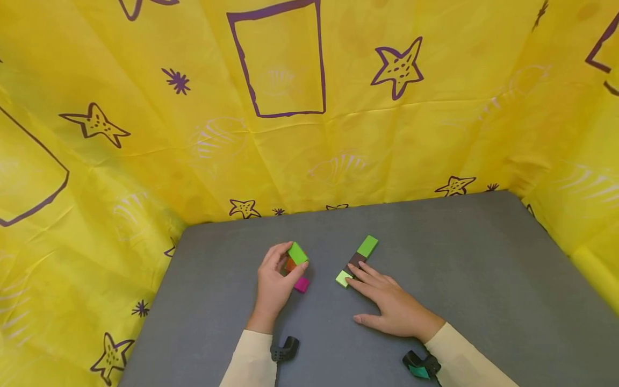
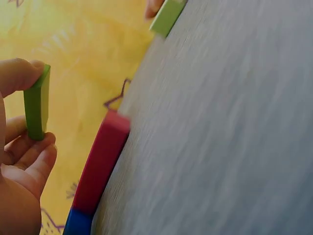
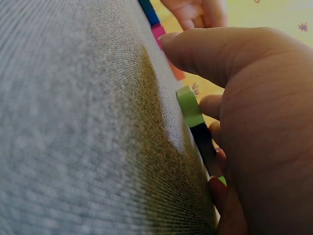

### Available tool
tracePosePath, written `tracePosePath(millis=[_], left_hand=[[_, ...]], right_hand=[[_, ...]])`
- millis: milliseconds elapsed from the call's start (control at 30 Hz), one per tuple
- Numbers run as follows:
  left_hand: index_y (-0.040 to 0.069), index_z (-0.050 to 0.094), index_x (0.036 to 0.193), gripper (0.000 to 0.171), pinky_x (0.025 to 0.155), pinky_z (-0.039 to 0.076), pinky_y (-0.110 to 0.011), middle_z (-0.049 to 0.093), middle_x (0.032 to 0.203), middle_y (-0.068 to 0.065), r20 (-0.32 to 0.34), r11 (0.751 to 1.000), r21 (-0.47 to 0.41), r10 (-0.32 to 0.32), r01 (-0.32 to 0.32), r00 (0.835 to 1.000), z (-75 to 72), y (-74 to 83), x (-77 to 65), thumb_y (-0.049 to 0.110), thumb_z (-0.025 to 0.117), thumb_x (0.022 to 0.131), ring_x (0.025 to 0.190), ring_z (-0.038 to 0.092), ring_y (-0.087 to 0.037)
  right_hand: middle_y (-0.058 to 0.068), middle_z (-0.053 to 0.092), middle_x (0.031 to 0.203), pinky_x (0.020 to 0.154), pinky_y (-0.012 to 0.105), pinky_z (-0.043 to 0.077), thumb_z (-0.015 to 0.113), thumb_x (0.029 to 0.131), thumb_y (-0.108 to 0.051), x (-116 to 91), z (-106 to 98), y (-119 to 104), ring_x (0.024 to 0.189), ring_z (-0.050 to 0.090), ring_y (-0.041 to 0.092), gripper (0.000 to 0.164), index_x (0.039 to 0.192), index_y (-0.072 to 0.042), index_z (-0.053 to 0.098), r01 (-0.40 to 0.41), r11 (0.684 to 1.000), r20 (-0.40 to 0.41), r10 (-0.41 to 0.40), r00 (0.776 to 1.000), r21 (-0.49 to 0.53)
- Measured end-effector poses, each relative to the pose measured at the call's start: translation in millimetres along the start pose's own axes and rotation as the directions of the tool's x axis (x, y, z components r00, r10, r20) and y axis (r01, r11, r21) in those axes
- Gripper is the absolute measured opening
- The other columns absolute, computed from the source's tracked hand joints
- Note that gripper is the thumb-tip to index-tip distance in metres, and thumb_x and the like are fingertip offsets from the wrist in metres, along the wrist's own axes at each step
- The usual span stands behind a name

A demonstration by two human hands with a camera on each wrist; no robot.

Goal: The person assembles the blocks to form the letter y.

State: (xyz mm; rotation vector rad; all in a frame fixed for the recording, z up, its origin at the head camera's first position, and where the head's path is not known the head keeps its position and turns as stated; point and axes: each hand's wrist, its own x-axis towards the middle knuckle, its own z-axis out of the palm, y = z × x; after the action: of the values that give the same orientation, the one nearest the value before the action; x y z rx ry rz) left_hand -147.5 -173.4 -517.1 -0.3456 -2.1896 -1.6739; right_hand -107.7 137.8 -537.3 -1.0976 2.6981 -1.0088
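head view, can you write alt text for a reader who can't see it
A left hand pinches a green block near an orange block and a pink block on a grey table, while the right hand touches a row of three blocks: green, dark, light green. Patterned yellow cloth hangs behind.

Your head camera looks forward and down from above the near side, far enough back to take in your left hand point(image 1: 273, 283), your right hand point(image 1: 394, 306), the gray tabletop point(image 1: 459, 258) and the yellow printed cloth point(image 1: 300, 137) beyond. Each wrist camera sits low and close, tipped sideways, looking along the tabletop past your fingers toward the cloth. Your two wrist views share the magenta block point(image 1: 302, 285) and the pale lime block point(image 1: 343, 278).
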Motion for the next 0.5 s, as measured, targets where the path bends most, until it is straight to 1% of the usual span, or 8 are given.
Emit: tracePosePath(millis=[33,133,233,400,500], left_hand=[[-0.004,0.07,0.137,0.057,0.103,0.054,-0.047,0.064,0.132,-0.017,0.013,1.0,0.013,0.02,-0.02,1.0,2.8,0.9,-0.4,-0.004,0.092,0.085,0.121,0.067,-0.033],[-0.004,0.07,0.138,0.057,0.1,0.055,-0.051,0.064,0.132,-0.015,0.047,0.998,0.053,0.037,-0.039,0.998,11.0,3.0,-1.4,0.0,0.093,0.086,0.12,0.069,-0.034],[-0.004,0.07,0.138,0.057,0.101,0.055,-0.05,0.065,0.132,-0.013,0.06,0.996,0.079,0.041,-0.045,0.997,17.7,3.4,-1.6,0.003,0.094,0.086,0.122,0.068,-0.032],[-0.005,0.069,0.14,0.057,0.103,0.054,-0.048,0.064,0.135,-0.013,0.084,0.995,0.085,0.047,-0.054,0.995,26.3,-0.4,-0.9,-0.003,0.09,0.087,0.124,0.067,-0.031],[-0.005,0.068,0.141,0.057,0.104,0.054,-0.045,0.064,0.137,-0.014,0.108,0.991,0.116,0.055,-0.068,0.993,30.7,-2.5,0.1,-0.006,0.087,0.087,0.125,0.066,-0.032]], right_hand=[[0.005,0.028,0.178,0.116,0.072,0.031,0.074,0.103,-0.05,0,0,0,0.164,0.017,0.034,0.078,0.166,-0.012,0.048,-0.001,1.0,-0.001,0.001,1.0,0.0],[0.005,0.028,0.178,0.117,0.071,0.031,0.075,0.103,-0.05,-1,1,1,0.164,0.017,0.033,0.079,0.166,-0.013,0.048,-0.002,1.0,-0.002,0.002,1.0,-0.002],[0.004,0.027,0.178,0.117,0.071,0.031,0.075,0.103,-0.05,-1,1,1,0.164,0.016,0.032,0.079,0.167,-0.013,0.047,-0.008,1.0,0.003,0.008,1.0,0.002],[0.004,0.028,0.178,0.115,0.072,0.032,0.074,0.104,-0.05,0,0,1,0.164,0.018,0.033,0.077,0.167,-0.013,0.047,-0.013,1.0,0.002,0.013,1.0,0.004],[0.004,0.028,0.177,0.115,0.072,0.032,0.073,0.104,-0.05,0,0,1,0.164,0.018,0.033,0.076,0.166,-0.014,0.048,-0.013,1.0,0.001,0.013,1.0,0.005]])
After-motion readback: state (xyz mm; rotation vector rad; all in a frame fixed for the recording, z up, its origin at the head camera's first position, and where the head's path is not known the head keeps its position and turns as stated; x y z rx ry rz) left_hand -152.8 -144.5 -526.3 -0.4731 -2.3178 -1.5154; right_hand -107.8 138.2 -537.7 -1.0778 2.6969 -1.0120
